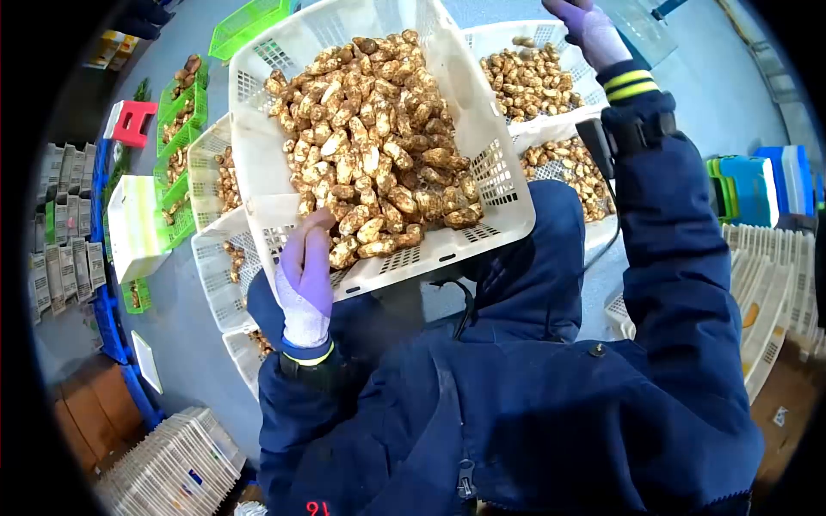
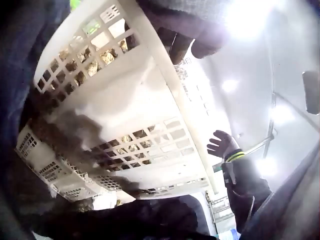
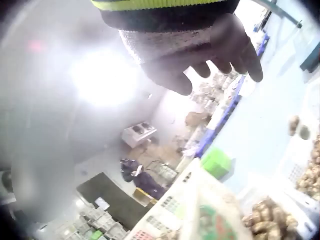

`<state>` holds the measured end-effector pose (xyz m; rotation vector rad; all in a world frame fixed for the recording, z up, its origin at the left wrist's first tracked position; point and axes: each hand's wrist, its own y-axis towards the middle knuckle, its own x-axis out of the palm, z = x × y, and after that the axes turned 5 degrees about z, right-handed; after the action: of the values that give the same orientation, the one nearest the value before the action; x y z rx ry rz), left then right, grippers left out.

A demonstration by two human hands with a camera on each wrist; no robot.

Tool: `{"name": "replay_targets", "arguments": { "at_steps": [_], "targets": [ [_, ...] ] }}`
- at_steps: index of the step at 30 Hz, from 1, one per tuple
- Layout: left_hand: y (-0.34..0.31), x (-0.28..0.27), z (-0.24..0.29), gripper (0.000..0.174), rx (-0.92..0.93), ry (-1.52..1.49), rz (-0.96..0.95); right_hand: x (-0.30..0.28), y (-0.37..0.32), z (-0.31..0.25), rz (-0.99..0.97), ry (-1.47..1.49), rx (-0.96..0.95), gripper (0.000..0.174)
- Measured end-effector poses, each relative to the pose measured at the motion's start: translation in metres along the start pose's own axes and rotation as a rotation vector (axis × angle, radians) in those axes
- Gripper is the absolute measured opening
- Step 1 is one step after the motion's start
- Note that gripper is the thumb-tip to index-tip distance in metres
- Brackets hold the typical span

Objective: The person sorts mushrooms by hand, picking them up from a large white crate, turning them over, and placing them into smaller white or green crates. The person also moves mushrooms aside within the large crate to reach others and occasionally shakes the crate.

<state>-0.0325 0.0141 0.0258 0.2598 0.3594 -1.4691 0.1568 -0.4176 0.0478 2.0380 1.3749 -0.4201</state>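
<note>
Baskets crowd the floor (image 1: 705, 86) on nearly every side of you. The white basket (image 1: 258, 163) that you hold is tilted in front of your chest, and its heap of brown pieces (image 1: 370, 129) reaches down to its near wall. Your left hand (image 1: 305, 275), in a purple glove, grips the near rim at the left corner, with the fingers curled over the edge and touching the pieces just inside. Your right hand (image 1: 589, 30) is raised at the far right, well apart from the basket, its fingers loosely spread and holding nothing.

Past the held basket's right edge lie two more filled baskets. The far one (image 1: 482, 39) is in plain view, while the nearer one (image 1: 551, 129) is partly hidden by the held basket and your right sleeve. On the left stand green baskets (image 1: 249, 21), a red plastic thing (image 1: 133, 120) and further white baskets (image 1: 211, 275) that the held basket partly covers.

A stack of white trays (image 1: 172, 469) sits at the near left. A leaning row of white baskets (image 1: 774, 275) lines the right, with blue crates (image 1: 779, 181) just beyond it. Bare floor shows at the far right, past your raised hand, and in a narrow strip on the left beside the green baskets. In the right wrist view another person (image 3: 140, 177) stands far off.
</note>
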Motion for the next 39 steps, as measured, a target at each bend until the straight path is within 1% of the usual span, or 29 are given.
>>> {"name": "replay_targets", "arguments": {
  "at_steps": [1,2,4,6,8,9,10,11,12,13,14,15,16,18,20,21,23,24,25,26,27,28,29,30,31,32,34,37,39],
  "targets": [
    [0.003,-0.001,-0.003,0.03,-0.033,-0.014,-0.001,-0.011,-0.029,-0.066,-0.18,0.011,0.08,0.046],
    [0.008,-0.002,-0.006,0.031,-0.061,-0.029,-0.004,-0.013,-0.046,-0.105,-0.355,0.021,0.159,0.043],
    [0.013,-0.006,-0.014,0.041,-0.141,-0.313,0.008,0.016,-0.06,-0.113,-0.424,-0.337,-0.334,0.03],
    [0.016,-0.016,-0.032,0.047,-0.251,-0.682,0.113,0.05,-0.086,-0.158,-0.776,-0.629,-0.362,0.03],
    [0.016,-0.024,-0.04,0.053,-0.152,-0.641,0.115,0.072,-0.09,-0.166,-0.874,-0.583,-0.366,0.02],
    [0.014,-0.023,-0.041,0.052,-0.085,-0.591,0.124,0.077,-0.092,-0.182,-0.892,-0.62,-0.348,0.033],
    [0.014,-0.021,-0.041,0.051,-0.019,-0.539,0.134,0.089,-0.083,-0.179,-0.909,-0.626,-0.499,0.035],
    [0.017,-0.02,-0.038,0.046,-0.187,-0.643,0.196,0.103,-0.077,-0.179,-0.852,-0.605,-0.539,0.036],
    [0.015,-0.023,-0.046,0.038,0.039,-0.432,0.114,0.116,-0.073,-0.184,-0.795,-0.582,-0.577,0.038],
    [0.016,-0.025,-0.044,0.036,0.071,-0.348,0.092,0.126,-0.072,-0.207,-0.864,-0.605,-0.415,0.038],
    [0.016,-0.025,-0.041,0.035,0.103,-0.264,0.071,0.153,-0.067,-0.185,-0.812,-0.491,-0.627,0.045],
    [0.018,-0.024,-0.041,0.036,-0.097,-0.531,0.098,0.171,-0.073,-0.192,-0.919,-0.546,-0.567,0.049],
    [0.019,-0.022,-0.045,0.04,-0.117,-0.562,0.118,0.191,-0.08,-0.2,-1.028,-0.599,-0.503,0.053],
    [0.018,-0.02,-0.04,0.043,-0.211,-0.678,0.193,0.244,-0.095,-0.161,-1.06,-0.468,-0.561,0.057],
    [0.014,-0.024,-0.04,0.046,-0.154,-0.693,0.202,0.259,-0.116,-0.165,-1.003,-0.67,-0.757,0.056],
    [0.011,-0.025,-0.04,0.047,-0.109,-0.731,0.193,0.263,-0.121,-0.166,-0.972,-0.72,-0.751,0.048],
    [0.01,-0.036,-0.038,0.064,-0.099,-0.793,0.154,0.259,-0.116,-0.162,-0.922,-0.769,-0.717,0.035],
    [0.01,-0.042,-0.037,0.075,-0.144,-0.852,0.136,0.257,-0.111,-0.157,-0.851,-0.792,-0.671,0.035],
    [0.01,-0.047,-0.035,0.086,-0.197,-0.919,0.129,0.253,-0.105,-0.153,-0.875,-0.849,-0.589,0.034],
    [0.01,-0.051,-0.032,0.081,-0.299,-1.037,0.141,0.248,-0.097,-0.149,-0.897,-0.905,-0.513,0.033],
    [0.006,-0.049,-0.027,0.072,-0.186,-0.83,0.112,0.241,-0.095,-0.149,-0.804,-0.996,-0.511,0.029],
    [0.006,-0.045,-0.027,0.063,-0.169,-0.736,0.097,0.231,-0.096,-0.148,-0.592,-0.925,-0.577,0.025],
    [0.005,-0.042,-0.027,0.055,-0.15,-0.641,0.082,0.234,-0.089,-0.153,-0.747,-0.896,-0.49,0.023],
    [0.006,-0.034,-0.032,0.055,-0.206,-0.697,0.067,0.233,-0.085,-0.171,-0.902,-0.86,-0.397,0.021],
    [0.009,-0.031,-0.029,0.054,-0.287,-0.678,0.055,0.239,-0.094,-0.17,-1.005,-0.645,-0.475,0.022],
    [0.011,-0.028,-0.027,0.053,-0.366,-0.659,0.044,0.246,-0.111,-0.168,-0.99,-0.422,-0.585,0.025],
    [0.013,-0.024,-0.032,0.051,-0.354,-0.711,0.084,0.267,-0.136,-0.16,-0.92,-0.463,-0.695,0.029],
    [0.021,-0.021,-0.034,0.057,-0.465,-0.755,0.098,0.281,-0.139,-0.156,-0.898,-0.489,-0.671,0.028],
    [0.024,-0.019,-0.035,0.058,-0.52,-0.839,0.07,0.264,-0.125,-0.152,-0.919,-0.215,-0.306,0.03]
  ]
}}
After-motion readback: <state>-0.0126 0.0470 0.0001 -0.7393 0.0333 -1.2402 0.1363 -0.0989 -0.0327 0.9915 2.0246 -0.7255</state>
